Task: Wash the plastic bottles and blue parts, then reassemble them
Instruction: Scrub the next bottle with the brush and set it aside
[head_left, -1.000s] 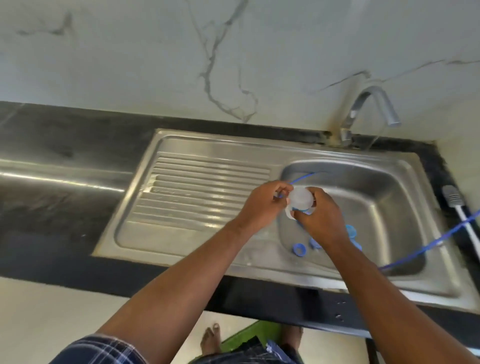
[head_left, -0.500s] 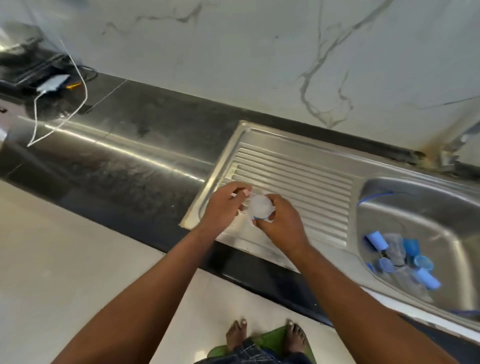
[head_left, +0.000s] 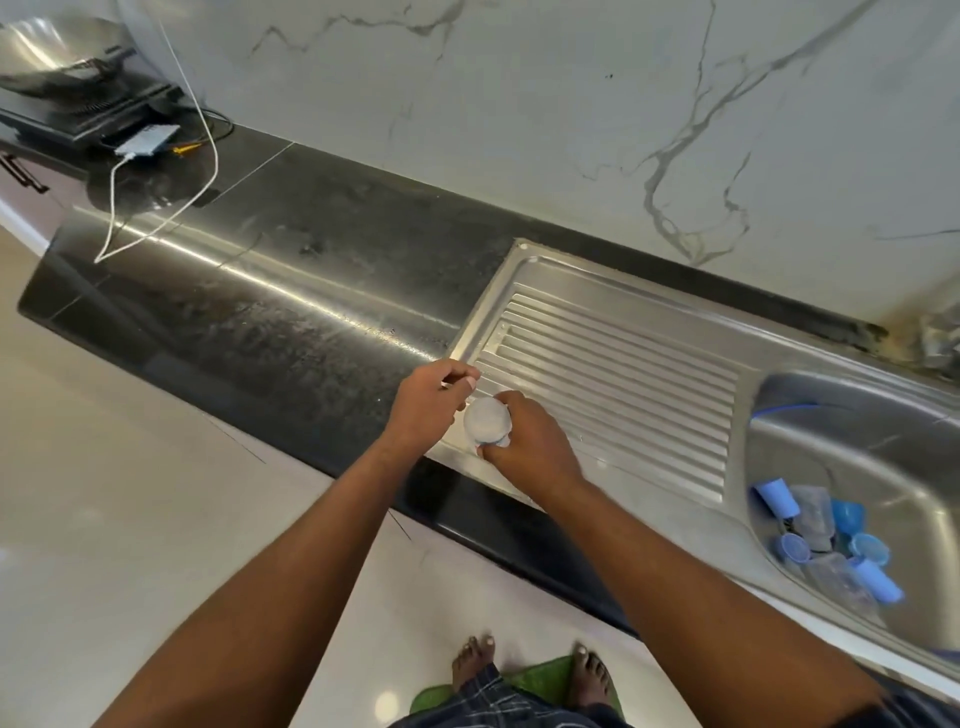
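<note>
- Well, the counter (head_left: 311, 291) is the biggest surface: dark stone running from 10 o'clock to centre. Its front edge sits right under my hands, so anything dropped toward 6 o'clock goes to the floor.
- Drainboard (head_left: 623, 374): ribbed steel at 2 o'clock of the hands, with wide bare room. I judge it the natural spot for washed pieces, since the ribs run toward the basin.
- Basin (head_left: 857, 441): at 4 o'clock of the view. Its walls keep loose pieces from rolling off.
- Blue parts (head_left: 776, 496) and clear bottles (head_left: 813, 512) lie heaped there, touching; probably waiting their turn.
- Right hand (head_left: 530, 447): fingers curled round the bottle from its 4 o'clock side and carrying it.
- Left hand (head_left: 426, 410): at the bottle's 9 o'clock, fingertips drawn against the thumb. I cannot tell whether they pinch anything.
- Bottle (head_left: 485, 421): pale round base turned toward me, above the drainboard's near-left corner, close to the edge. A blue piece (head_left: 502, 442) shows at its 5 o'clock.
</note>
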